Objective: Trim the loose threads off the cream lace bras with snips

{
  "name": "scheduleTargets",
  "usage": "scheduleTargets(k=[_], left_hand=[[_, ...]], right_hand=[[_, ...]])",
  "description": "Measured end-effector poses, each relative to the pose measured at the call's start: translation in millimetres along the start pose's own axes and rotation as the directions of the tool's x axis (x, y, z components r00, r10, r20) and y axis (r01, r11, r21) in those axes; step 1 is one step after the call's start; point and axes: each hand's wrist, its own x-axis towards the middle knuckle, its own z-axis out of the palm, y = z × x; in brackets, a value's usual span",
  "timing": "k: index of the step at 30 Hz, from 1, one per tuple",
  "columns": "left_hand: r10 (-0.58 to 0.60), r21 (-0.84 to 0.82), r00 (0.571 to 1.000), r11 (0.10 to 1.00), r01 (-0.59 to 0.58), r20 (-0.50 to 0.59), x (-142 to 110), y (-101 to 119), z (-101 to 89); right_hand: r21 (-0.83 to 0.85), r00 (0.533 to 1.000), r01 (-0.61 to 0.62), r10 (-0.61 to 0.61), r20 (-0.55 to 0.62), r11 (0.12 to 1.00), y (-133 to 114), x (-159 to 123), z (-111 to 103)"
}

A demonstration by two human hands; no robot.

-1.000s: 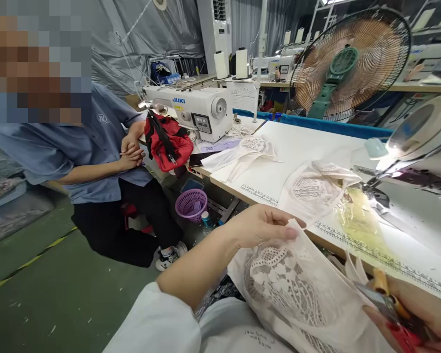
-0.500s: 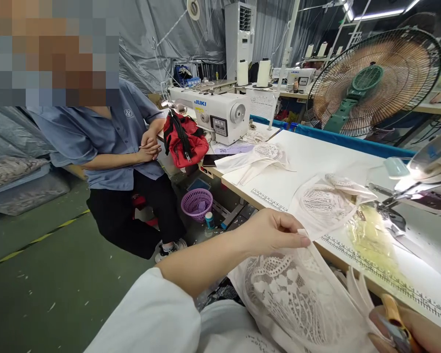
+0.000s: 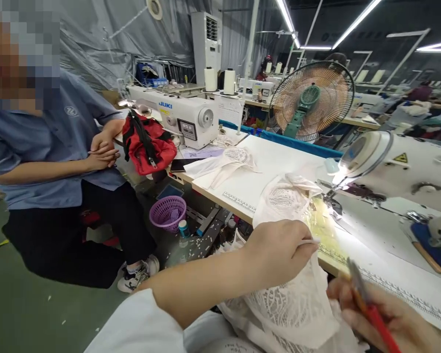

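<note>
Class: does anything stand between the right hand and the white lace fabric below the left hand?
Nothing visible does. The right hand, holding a red-handled metal tool, is beside the white lace fabric; the left hand is above, off that path.

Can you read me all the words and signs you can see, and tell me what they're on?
"JUKI": the long white sewing machine beside the red bag.
"JUKI", small: a white machine farther back, left of the big round fan.
Yellow warning triangle, no words: the near white machine.
Too small or blurred: the white paper sheet, the blue shirt's badge and the black ruler strip's marks.
</note>
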Motion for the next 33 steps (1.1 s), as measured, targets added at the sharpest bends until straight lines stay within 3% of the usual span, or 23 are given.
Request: scheduleTargets(k=[2,5,10,13,15,17,20,23,25,27,30,33], left_hand=[[0.065,0.031,0.998,0.997,-0.065,-0.006,0,2,3.9],[0.154,0.077,0.988,0.985,-0.152,-0.016,-1,4,8.3],[0.195,0.166,0.979,0.965,-0.201,0.054,-2,3,13.7],[0.162,0.138,0.981,0.975,-0.176,0.105,-1,3,13.2],[0.093,0.027,0.988,0.995,-0.097,0.12,1,4,10.4],[-0.028,-0.184,0.989,0.981,0.055,0.147,2,4,6.3],[-0.201,-0.51,0.936,0.795,0.328,0.289,1,4,1.1],[-0.282,-0.615,0.884,0.638,0.463,0.373,-3,2,0.1],[-0.317,-0.628,0.9,0.645,0.436,0.3,-6,0,1.6],[-0.304,-0.615,0.935,0.707,0.349,0.182,-9,-3,3.8],[-0.22,-0.534,0.975,0.82,0.204,0.035,-13,-9,5.7],[-0.167,-0.448,0.984,0.885,0.126,-0.054,-15,-15,3.5]], right_hand=[[0.071,0.988,0.087,-0.077,-0.133,0.994,-10,8,-10],[0.111,0.959,0.206,-0.178,-0.221,0.972,-31,25,-16],[0.133,0.952,0.296,-0.282,-0.118,0.946,-53,45,-8],[0.13,0.966,0.249,-0.237,-0.103,0.96,-54,50,-4],[0.123,0.976,0.216,-0.208,-0.069,0.969,-55,52,-2],[0.122,0.971,0.232,-0.222,-0.085,0.965,-58,52,2],[0.073,0.935,0.324,-0.307,-0.179,0.943,-65,52,11],[-0.065,0.893,0.385,-0.389,-0.225,0.921,-69,52,21],[-0.152,0.87,0.388,-0.416,-0.265,0.909,-69,53,26],[-0.187,0.86,0.382,-0.422,-0.287,0.905,-67,57,31],[-0.113,0.876,0.395,-0.411,-0.251,0.912,-64,66,34],[0.021,0.916,0.382,-0.375,-0.145,0.924,-61,75,30]])
